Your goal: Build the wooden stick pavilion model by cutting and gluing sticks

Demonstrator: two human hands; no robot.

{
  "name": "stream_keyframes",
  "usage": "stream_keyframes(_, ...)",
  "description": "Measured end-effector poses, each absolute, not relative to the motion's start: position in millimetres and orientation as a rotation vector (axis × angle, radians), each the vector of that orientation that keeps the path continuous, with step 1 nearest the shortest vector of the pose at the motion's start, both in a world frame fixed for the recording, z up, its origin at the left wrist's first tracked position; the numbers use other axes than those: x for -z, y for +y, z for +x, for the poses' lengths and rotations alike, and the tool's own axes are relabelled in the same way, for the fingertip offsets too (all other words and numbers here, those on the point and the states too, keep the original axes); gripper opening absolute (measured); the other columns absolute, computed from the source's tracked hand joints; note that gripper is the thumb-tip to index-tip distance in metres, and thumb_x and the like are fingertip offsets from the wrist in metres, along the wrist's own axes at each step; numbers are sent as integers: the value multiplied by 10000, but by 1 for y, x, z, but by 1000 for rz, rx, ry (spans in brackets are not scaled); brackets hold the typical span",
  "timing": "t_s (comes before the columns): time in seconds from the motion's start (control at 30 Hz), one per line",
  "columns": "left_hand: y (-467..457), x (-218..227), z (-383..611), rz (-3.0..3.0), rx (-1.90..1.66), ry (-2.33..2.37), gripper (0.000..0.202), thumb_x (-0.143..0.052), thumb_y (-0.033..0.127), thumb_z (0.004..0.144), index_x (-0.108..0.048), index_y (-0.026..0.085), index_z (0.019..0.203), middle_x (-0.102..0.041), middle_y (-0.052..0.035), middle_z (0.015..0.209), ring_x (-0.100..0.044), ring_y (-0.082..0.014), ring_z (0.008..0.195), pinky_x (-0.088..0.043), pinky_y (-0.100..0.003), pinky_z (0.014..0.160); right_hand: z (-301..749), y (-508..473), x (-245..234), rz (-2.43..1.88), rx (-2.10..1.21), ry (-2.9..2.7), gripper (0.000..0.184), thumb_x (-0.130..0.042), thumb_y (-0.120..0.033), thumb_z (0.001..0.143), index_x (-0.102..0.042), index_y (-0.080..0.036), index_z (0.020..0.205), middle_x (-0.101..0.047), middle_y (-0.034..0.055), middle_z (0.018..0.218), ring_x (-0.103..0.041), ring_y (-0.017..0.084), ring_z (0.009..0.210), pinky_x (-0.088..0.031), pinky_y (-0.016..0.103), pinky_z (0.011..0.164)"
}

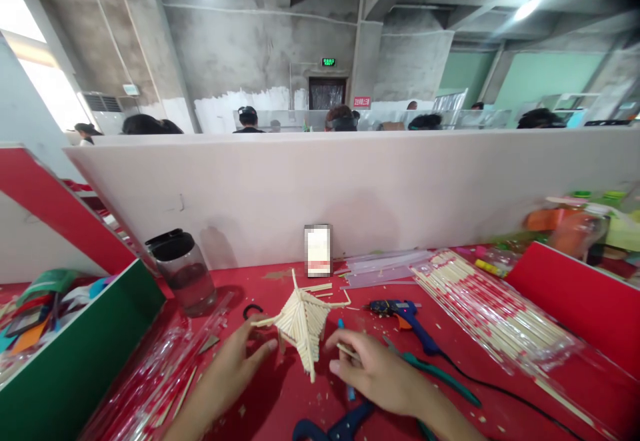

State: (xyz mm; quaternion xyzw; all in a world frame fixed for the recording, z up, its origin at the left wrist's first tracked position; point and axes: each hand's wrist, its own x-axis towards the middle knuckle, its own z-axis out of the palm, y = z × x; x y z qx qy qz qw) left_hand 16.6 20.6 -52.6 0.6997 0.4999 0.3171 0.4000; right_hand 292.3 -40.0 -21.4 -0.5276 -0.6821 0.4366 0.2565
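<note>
A blue glue gun [405, 314] lies right of centre on the red table [280, 394], its black cord running off lower right. Packs of wooden sticks [490, 314] spread across the right side, a dark-lidded jar [183, 271] stands at centre left, and a white partition [350, 187] crosses the middle of the frame. Low at centre sits the stick model [303, 321], a pale, fan-like bundle of glued sticks with loose ends jutting out. The left hand [230, 367] rests open-fingered against its left side. The right hand [375, 371] pinches a thin single stick [347, 351] just right of it. Blue-handled scissors [335, 427] are cut off by the bottom edge.
</note>
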Motion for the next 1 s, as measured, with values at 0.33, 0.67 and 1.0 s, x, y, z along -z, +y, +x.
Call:
stream_keyframes(0.33,-4,32,49,1942,-788,1200,264,-632,395,927,-695,196,764,-740,-40,770,-665,-243,764,-497,-286,746,274,-32,52,-1320,-969,-1628,404,-560,-488,996,-773,-146,963,-760,63,858,-686,268,892,-510,330,859)
stream_keyframes(0.67,-8,28,54,1977,-851,1225,275,-651,399,927,-661,205,731,-713,-33,747,-644,-227,733,-491,-290,736,279,-29,47,-1134,-1027,-1552,417,-594,-515,991,-799,-168,1094,-779,95,990,-685,291,984,-484,404,1001)
stream_keyframes(1.0,-6,42,56,1749,-932,1046,230,-614,324,945,-768,174,1028,-794,-105,1025,-712,-305,979,-542,-362,914,251,-56,30,-1105,-874,-1636,98,-704,-207,905,-798,-218,929,-750,47,963,-697,220,922,-513,261,836)
